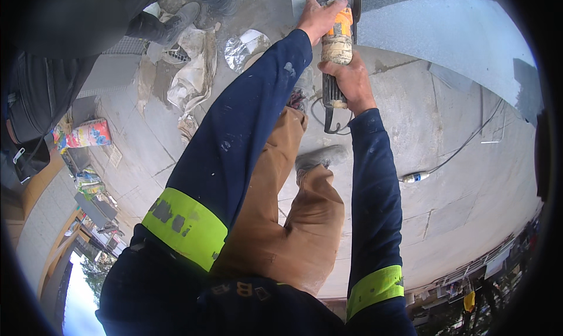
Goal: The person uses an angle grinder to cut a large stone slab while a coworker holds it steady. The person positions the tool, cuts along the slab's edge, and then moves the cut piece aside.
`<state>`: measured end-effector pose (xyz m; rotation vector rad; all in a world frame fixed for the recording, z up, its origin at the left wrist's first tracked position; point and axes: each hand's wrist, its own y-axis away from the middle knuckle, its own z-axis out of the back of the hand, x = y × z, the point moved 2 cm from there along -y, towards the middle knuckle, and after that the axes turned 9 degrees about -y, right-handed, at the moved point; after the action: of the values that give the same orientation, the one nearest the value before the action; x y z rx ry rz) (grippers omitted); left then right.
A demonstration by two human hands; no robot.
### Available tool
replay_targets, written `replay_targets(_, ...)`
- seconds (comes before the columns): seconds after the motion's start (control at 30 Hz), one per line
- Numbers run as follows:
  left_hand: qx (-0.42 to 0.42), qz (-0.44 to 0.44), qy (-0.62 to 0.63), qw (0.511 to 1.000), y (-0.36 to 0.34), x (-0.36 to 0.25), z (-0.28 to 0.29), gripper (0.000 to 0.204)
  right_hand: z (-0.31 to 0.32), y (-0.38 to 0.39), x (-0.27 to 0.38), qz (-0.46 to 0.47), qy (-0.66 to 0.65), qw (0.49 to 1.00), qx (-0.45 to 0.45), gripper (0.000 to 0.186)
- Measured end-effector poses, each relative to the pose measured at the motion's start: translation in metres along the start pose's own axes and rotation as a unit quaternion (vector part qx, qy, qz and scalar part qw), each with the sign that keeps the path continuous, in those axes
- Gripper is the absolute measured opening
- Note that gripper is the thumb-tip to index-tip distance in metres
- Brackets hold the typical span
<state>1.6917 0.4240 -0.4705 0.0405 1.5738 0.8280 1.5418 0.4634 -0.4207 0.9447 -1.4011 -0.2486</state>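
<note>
An angle grinder (338, 47), orange with a dusty, tape-like wrap round its body and a dark ribbed rear end, is held out in front of me. My left hand (319, 20) grips it near its head, with the fingers over the top. Farther back, my right hand (352, 80) is closed round the dark rear part. The head end lies at the edge of a large smooth blue-grey sheet or slab (428, 28). A dark round edge shows beside the head, but I cannot tell whether it touches the slab. The grinder's cord drops from its rear.
A cable with a white-and-blue connector (415, 177) lies on the concrete floor (404, 125) to the right. Crumpled sheeting (190, 69) and a shiny round piece (240, 49) lie left of my arms. Another person in dark clothes (53, 89) stands at far left.
</note>
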Motion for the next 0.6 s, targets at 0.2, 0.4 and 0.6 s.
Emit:
replay_targets(0.2, 0.008, -0.029, 0.033, 0.999, -0.011, -0.002, -0.002, 0.068, -0.003, 0.000, 0.020, 0.000, 0.008, 1.000, 0.017, 0.047)
replay_targets(0.4, 0.043, -0.009, 0.054, 0.998, -0.008, -0.008, -0.005, 0.045, -0.002, 0.003, 0.018, -0.004, -0.006, 1.000, 0.019, 0.044)
replay_targets(0.6, 0.030, 0.014, -0.031, 0.999, 0.011, 0.003, 0.001, 0.091, -0.002, 0.019, 0.012, -0.028, 0.006, 1.000, 0.000, 0.044)
